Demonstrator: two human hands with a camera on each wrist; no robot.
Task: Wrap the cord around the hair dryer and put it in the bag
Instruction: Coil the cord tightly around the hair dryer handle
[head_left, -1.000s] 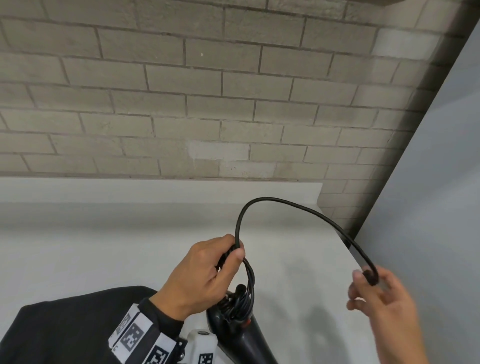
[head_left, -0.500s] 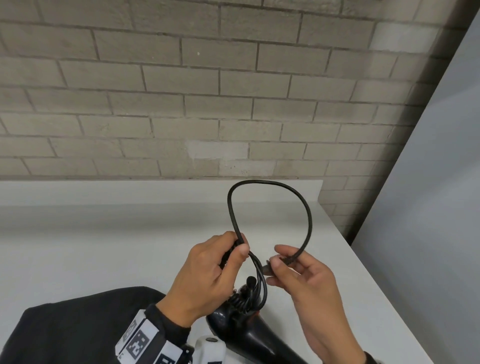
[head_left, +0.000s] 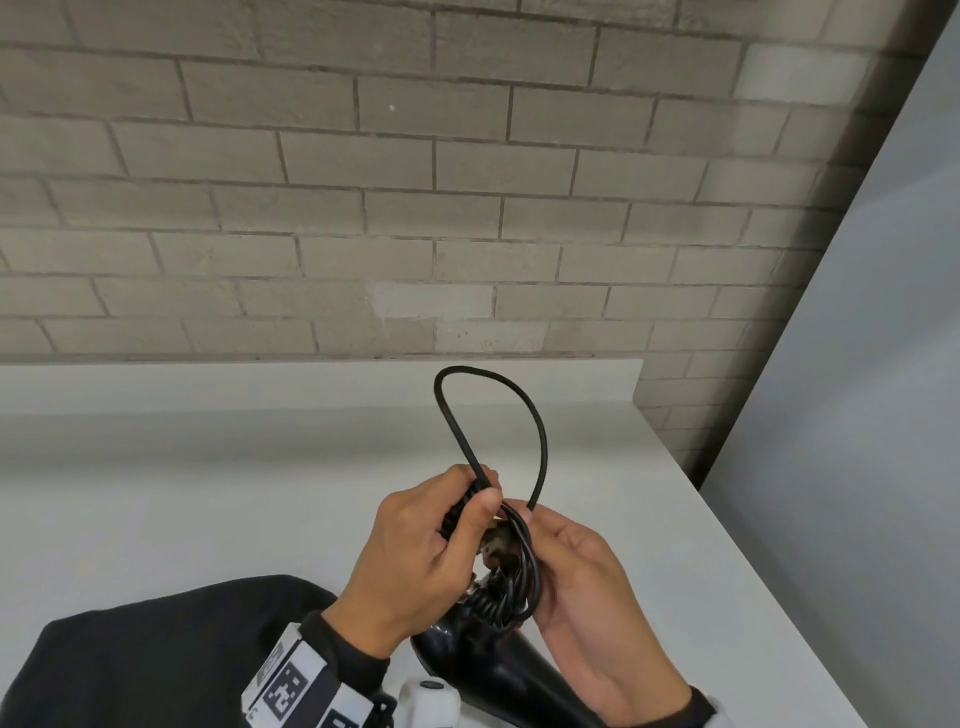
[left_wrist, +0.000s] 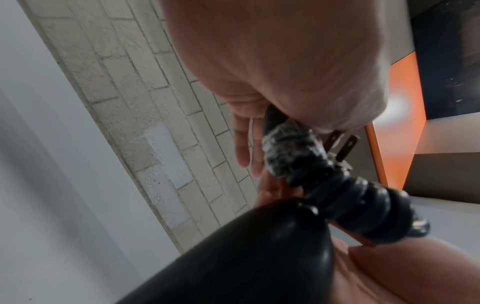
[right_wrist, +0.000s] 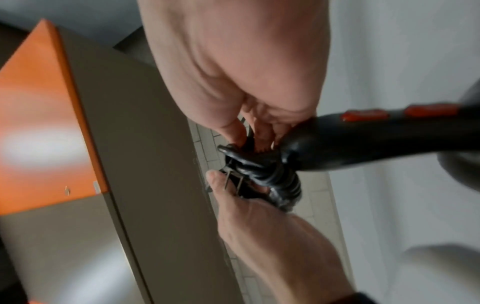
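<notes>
Over the white table I hold a black hair dryer (head_left: 493, 670), its handle pointing up. My left hand (head_left: 478, 499) grips the cord (head_left: 540, 431) where it is coiled on the handle end, thumb pressed on the turns. My right hand (head_left: 524, 525) curls round the coil from the right and holds the cord's plug end against it. A free loop of cord stands above both hands. In the left wrist view the coils (left_wrist: 363, 207) and plug prongs (left_wrist: 342, 148) show. In the right wrist view the handle (right_wrist: 363, 131) carries red buttons, with the prongs (right_wrist: 233, 181) by my left thumb.
A black fabric bag (head_left: 156, 649) lies on the table (head_left: 208, 493) at the lower left, under my left forearm. A brick wall (head_left: 467, 208) runs behind the table. A grey panel (head_left: 857, 415) stands past the table's right edge.
My right hand has come in from the far right to meet the left hand, bringing the cord's end with it. The wide arc of cord has narrowed to a small upright loop.
</notes>
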